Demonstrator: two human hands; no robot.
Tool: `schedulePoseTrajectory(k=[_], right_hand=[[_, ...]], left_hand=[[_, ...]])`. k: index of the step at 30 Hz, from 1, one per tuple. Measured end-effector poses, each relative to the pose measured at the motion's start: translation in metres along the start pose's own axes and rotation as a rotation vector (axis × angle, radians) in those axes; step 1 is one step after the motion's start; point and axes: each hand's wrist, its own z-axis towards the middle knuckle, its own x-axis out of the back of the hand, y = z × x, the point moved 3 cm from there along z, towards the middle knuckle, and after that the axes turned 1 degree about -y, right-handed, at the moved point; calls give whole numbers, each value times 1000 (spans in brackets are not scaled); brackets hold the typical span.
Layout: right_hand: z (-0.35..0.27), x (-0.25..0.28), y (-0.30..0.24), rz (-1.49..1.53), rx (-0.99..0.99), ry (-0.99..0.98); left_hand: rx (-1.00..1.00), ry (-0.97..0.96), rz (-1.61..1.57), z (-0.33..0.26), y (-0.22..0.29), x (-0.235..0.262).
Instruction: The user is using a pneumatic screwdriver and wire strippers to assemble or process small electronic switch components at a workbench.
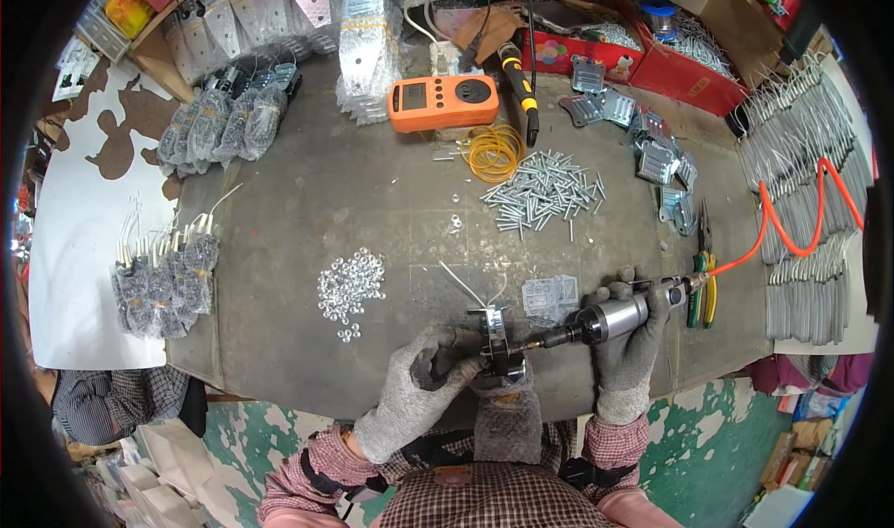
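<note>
My left hand, in a grey work glove, is closed on a small black-and-metal part with two pale wires rising from it. My right hand, gloved too, grips an air screwdriver lying sideways. Its bit points left and reaches the side of the part; whether it sits in a screw I cannot tell. An orange coiled hose runs from the tool's rear. Below the part, a bubble-wrapped piece hangs at the table's near edge. A pale metal plate with holes lies just beyond the bit.
Loose nuts lie left, and a pile of screws lies beyond my hands. Rubber bands, an orange meter and metal brackets are farther back. Pliers lie right; wrapped parts stand left.
</note>
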Motion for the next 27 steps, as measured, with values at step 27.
schedulePoseTrajectory(k=[27], right_hand=[[-7, -5, 3, 30, 67, 69]], left_hand=[[-650, -273, 558, 15, -14, 3]])
